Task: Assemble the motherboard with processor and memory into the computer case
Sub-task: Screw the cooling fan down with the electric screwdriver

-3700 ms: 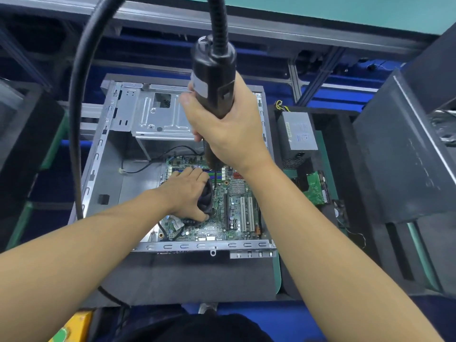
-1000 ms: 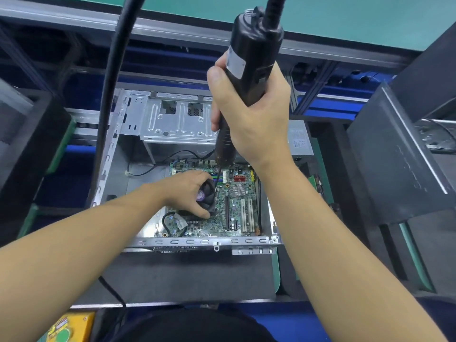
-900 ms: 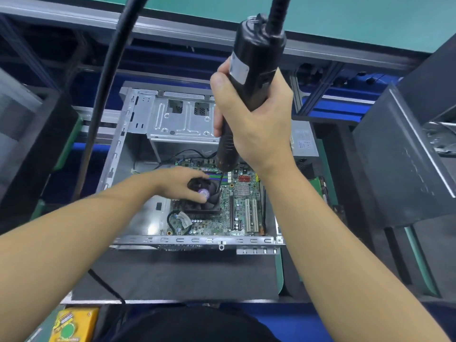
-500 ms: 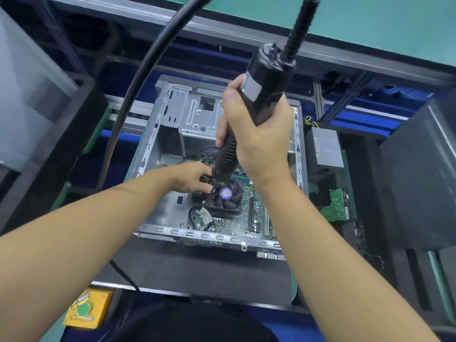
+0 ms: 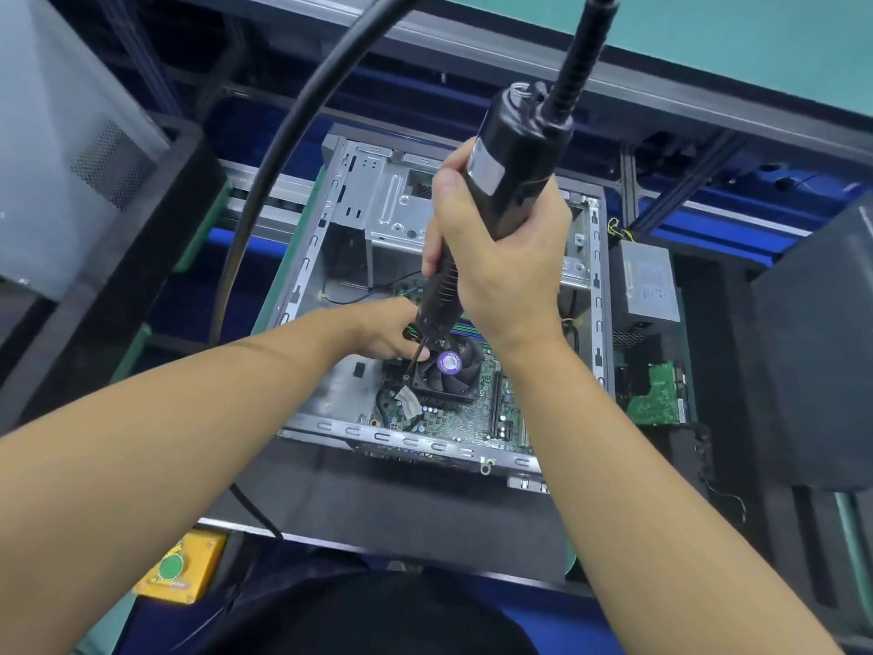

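Dark matting (image 5: 378,503) covers the bench, with a teal surface running behind it and blue framing beneath. Much is hidden: the left hand (image 5: 382,333) reaches into the computer case (image 5: 326,238), but its fingertips lie behind the barrel of the electric screwdriver (image 5: 510,167), so I cannot tell whether they pinch the bit or only rest by it. The tool's ribbed cord and a thick black cable (image 5: 283,158) run out of the top edge. The right hand (image 5: 500,271) is clenched around the screwdriver's body, tilting it down to the left, and covers part of the case's interior. The motherboard (image 5: 453,418) lies flat in the case, below both hands, and the bit meets the left corner of the cooler fan (image 5: 449,371) mounted on it. Right of the case sit a grey power supply (image 5: 649,286) and a green circuit board (image 5: 656,394); a yellow button box (image 5: 182,572) sits at lower left.
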Demonstrator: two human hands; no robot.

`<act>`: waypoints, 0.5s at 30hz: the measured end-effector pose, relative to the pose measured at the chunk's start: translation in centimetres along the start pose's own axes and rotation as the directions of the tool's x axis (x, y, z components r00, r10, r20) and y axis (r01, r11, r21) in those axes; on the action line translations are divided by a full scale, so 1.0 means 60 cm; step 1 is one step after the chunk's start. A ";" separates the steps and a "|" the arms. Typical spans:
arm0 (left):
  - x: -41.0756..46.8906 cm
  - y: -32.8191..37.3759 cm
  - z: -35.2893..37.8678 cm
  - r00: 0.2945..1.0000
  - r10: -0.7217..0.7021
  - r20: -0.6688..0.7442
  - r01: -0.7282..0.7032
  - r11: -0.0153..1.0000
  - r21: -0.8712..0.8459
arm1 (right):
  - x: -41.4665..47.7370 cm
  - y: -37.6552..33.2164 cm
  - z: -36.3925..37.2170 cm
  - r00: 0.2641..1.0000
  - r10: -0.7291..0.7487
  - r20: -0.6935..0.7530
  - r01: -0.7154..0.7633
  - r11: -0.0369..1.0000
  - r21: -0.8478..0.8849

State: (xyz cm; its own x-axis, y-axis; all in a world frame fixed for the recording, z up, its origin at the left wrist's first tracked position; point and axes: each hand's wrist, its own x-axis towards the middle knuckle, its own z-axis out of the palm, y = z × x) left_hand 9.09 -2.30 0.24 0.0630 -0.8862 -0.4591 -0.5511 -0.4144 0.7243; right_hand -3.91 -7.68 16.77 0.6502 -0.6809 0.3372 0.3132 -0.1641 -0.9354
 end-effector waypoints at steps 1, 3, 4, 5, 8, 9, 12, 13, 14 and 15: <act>-0.001 0.003 -0.001 1.000 0.011 0.006 -0.011 1.000 0.009 | 0.002 -0.001 -0.001 1.000 -0.003 0.005 0.003 1.000 -0.003; -0.002 0.005 -0.001 1.000 0.018 0.014 -0.018 1.000 0.017 | 0.004 -0.002 -0.002 1.000 0.000 0.009 0.000 1.000 -0.007; -0.003 0.005 -0.001 1.000 0.015 0.017 -0.015 1.000 0.009 | 0.004 -0.001 -0.002 1.000 0.005 0.007 -0.005 1.000 -0.006; -0.003 0.003 -0.001 1.000 0.015 0.013 -0.015 1.000 0.001 | 0.003 0.000 -0.003 1.000 0.009 0.004 -0.009 1.000 -0.004; -0.004 0.001 0.001 1.000 0.019 0.002 -0.019 1.000 0.007 | 0.001 0.002 -0.001 1.000 0.017 -0.007 -0.017 1.000 0.002; -0.003 0.001 0.001 1.000 0.026 -0.009 -0.026 1.000 0.005 | 0.001 0.002 -0.001 1.000 0.022 -0.011 -0.022 1.000 0.005; 0.000 -0.004 0.005 0.999 0.041 -0.018 -0.042 0.999 -0.027 | -0.001 0.003 0.003 0.999 0.022 -0.028 -0.022 1.000 0.007; 0.002 -0.006 0.006 0.999 0.035 -0.023 -0.036 0.999 -0.036 | -0.002 0.004 0.005 0.999 0.015 -0.031 -0.014 1.000 0.007; 0.003 -0.008 0.006 0.999 0.033 -0.030 -0.034 0.998 -0.044 | -0.004 0.005 0.007 0.999 0.004 -0.032 -0.004 1.000 0.007; 0.004 -0.007 0.006 0.998 0.041 -0.042 -0.043 0.998 -0.048 | -0.005 0.005 0.009 1.000 -0.001 -0.028 0.001 1.000 0.003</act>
State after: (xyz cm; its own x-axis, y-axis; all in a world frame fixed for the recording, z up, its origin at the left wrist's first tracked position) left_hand 9.05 -2.23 -0.36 0.0752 -0.9105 -0.4065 -0.5124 -0.3850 0.7676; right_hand -3.66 -7.15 16.44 0.6304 -0.7005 0.3347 0.3158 -0.1624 -0.9348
